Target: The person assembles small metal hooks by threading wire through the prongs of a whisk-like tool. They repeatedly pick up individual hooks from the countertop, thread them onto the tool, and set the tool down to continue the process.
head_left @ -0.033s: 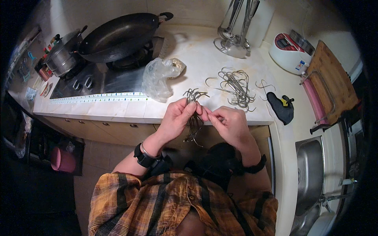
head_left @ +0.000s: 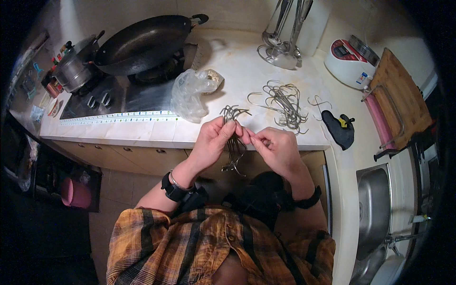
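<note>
My left hand is closed around a bundle of metal S-hooks, held just past the counter's front edge. Their curved tops fan out above my thumb, and the lower ends dangle beneath my fingers. Close against the left fingertips, my right hand is pinched, thumb to forefinger. Whatever sits in that pinch is too small to make out. On the counter to the right lies a tangled pile of more S-hooks, with a loose S-hook beside it.
A clear plastic bag lies beside the gas hob, which bears a large black wok. Ladles stand at the back. Rightward are a black cloth item, a rice cooker, a chopping board and a sink.
</note>
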`<state>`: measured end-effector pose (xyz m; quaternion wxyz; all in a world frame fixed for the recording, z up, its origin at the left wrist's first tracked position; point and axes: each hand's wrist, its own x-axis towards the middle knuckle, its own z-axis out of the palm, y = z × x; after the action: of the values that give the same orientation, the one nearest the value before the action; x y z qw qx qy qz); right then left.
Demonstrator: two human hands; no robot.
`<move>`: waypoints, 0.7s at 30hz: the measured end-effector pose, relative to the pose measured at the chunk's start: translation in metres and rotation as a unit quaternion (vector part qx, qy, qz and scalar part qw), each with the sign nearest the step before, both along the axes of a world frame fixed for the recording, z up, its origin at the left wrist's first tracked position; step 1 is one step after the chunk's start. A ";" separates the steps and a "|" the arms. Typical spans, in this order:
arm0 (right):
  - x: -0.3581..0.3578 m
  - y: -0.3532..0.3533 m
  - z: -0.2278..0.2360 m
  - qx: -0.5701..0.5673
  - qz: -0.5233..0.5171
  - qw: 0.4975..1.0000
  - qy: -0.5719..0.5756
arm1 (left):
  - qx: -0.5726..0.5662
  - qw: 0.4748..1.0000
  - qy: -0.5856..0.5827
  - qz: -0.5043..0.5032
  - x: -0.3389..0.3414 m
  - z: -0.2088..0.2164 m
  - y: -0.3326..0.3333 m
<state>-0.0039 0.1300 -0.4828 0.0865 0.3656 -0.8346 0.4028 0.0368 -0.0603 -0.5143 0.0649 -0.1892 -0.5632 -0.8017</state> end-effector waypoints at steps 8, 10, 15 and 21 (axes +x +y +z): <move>-0.006 -0.014 -0.020 -0.023 0.077 0.997 -0.021 | 0.114 0.992 -0.036 -0.036 -0.001 0.004 -0.002; -0.002 -0.015 -0.021 -0.022 0.082 0.995 -0.050 | 0.119 0.991 -0.043 -0.032 -0.001 0.004 -0.002; 0.003 -0.025 -0.021 -0.044 0.056 0.997 0.015 | 0.113 0.992 -0.050 -0.014 -0.001 0.003 0.001; 0.005 -0.029 -0.029 -0.053 0.061 0.996 0.048 | 0.107 0.992 -0.070 0.014 0.001 -0.001 0.008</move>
<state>0.0013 0.1011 -0.5117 0.1208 0.4299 -0.7829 0.4333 0.0381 -0.0523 -0.5151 0.0561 -0.1170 -0.4803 -0.8675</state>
